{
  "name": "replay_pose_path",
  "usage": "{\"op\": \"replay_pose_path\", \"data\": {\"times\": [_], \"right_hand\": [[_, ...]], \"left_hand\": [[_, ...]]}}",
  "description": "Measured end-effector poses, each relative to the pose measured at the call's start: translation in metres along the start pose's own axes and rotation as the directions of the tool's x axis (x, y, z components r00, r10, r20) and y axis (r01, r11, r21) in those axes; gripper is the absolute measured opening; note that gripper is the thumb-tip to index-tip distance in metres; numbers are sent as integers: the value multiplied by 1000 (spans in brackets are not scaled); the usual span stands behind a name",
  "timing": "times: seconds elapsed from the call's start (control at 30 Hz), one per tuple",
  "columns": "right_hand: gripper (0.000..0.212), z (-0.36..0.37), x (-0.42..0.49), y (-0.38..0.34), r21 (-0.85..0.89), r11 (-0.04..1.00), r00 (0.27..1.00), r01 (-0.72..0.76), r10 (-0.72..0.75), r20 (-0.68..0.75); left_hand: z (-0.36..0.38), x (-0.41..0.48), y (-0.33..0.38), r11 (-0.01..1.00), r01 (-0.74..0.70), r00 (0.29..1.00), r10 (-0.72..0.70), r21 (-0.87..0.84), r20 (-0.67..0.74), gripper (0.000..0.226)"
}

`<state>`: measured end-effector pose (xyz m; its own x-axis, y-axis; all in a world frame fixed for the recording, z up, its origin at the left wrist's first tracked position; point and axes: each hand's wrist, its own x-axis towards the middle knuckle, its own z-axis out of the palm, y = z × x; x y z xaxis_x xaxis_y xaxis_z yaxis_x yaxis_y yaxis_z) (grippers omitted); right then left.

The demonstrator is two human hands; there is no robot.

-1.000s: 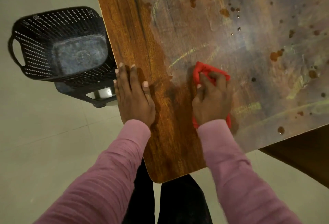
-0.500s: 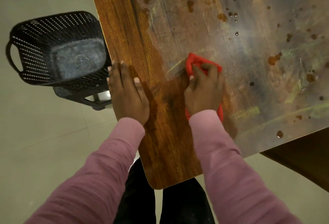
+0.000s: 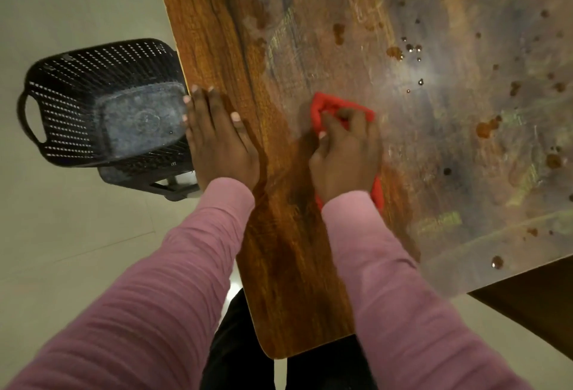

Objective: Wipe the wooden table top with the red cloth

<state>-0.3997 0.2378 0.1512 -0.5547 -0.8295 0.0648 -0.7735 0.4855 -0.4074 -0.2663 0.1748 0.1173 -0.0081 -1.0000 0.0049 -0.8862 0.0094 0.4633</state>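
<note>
The wooden table top (image 3: 297,265) fills the middle and right of the view, its near corner rounded. Its right part is smeared, with several brown droplets and yellowish streaks. My right hand (image 3: 344,157) lies over the red cloth (image 3: 322,104), fingers curled into its bunched front, pressing it on the wood. Part of the cloth also shows under my wrist. My left hand (image 3: 217,138) rests flat on the table's left edge, fingers straight.
A black perforated plastic basket (image 3: 62,95) sits on a dark stool (image 3: 155,185) just left of the table edge, beside my left hand. Pale tiled floor (image 3: 62,250) lies around. A dark brown surface (image 3: 533,303) shows at the lower right.
My right hand has slid the red cloth a little leftward and away from me across the wood. My left hand stays flat on the table edge.
</note>
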Motion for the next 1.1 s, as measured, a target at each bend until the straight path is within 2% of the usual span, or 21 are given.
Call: {"op": "replay_pose_path", "data": {"times": [0.1, 0.2, 0.27, 0.37, 0.43, 0.5, 0.57, 0.63, 0.67, 0.73, 0.8, 0.87, 0.93, 1.0, 1.1], "right_hand": [[41, 14, -26, -27, 38, 979, 976, 202, -204, 78], [41, 14, -14, -16, 0, 967, 964, 256, -255, 76], [40, 9, 11, 0, -74, 984, 986, 165, -164, 10], [34, 4, 48, 9, -75, 993, 996, -89, 87, -23], [33, 7, 49, -3, -58, 990, 991, -131, 130, -32], [40, 15, 32, -25, -11, 1000, 1000, -23, 23, 7], [46, 24, 12, -45, 51, 982, 978, 183, -187, 90], [40, 27, 11, -44, 89, 938, 931, 336, -345, 122], [38, 26, 18, -35, 79, 929, 923, 360, -368, 115], [38, 22, 42, -16, 7, 957, 956, 288, -288, 60], [39, 15, 72, -2, -63, 995, 997, 79, -80, -8], [34, 11, 90, 0, -60, 993, 994, -103, 101, -39], [32, 13, 84, -8, -36, 988, 988, -147, 145, -54], [36, 22, 56, -29, -18, 999, 999, -46, 46, -19], [41, 37, 24, -62, 67, 974, 974, 215, -219, 64]], "left_hand": [[2, 2, 0, 1000, -3, 1000, 3, 16, 6, 51], [4, 2, 0, 999, -14, 1000, 13, 33, 3, 52], [2, 0, 0, 999, -7, 1000, 7, 48, 17, 52], [1, 0, 1, 997, -12, 999, 9, 76, 32, 52], [0, 0, 3, 996, -4, 999, 1, 88, 41, 52], [1, 1, 3, 995, -7, 999, 2, 100, 51, 52], [1, 4, 4, 996, 2, 998, -7, 84, 57, 52], [1, 4, 3, 997, 12, 998, -16, 70, 59, 52], [1, 3, 2, 997, 5, 998, -9, 73, 55, 53], [2, 1, 1, 997, 1, 999, -5, 73, 53, 53], [1, 0, 0, 998, 8, 998, -12, 67, 59, 52], [1, 2, 0, 999, 5, 998, -8, 52, 62, 52], [-1, 0, 2, 1000, 23, 998, -24, 19, 60, 51], [-4, 1, 2, 998, 44, 998, -42, -38, 53, 50], [-6, 30, 4, 991, 49, 999, -47, -126, 19, 50]]}}
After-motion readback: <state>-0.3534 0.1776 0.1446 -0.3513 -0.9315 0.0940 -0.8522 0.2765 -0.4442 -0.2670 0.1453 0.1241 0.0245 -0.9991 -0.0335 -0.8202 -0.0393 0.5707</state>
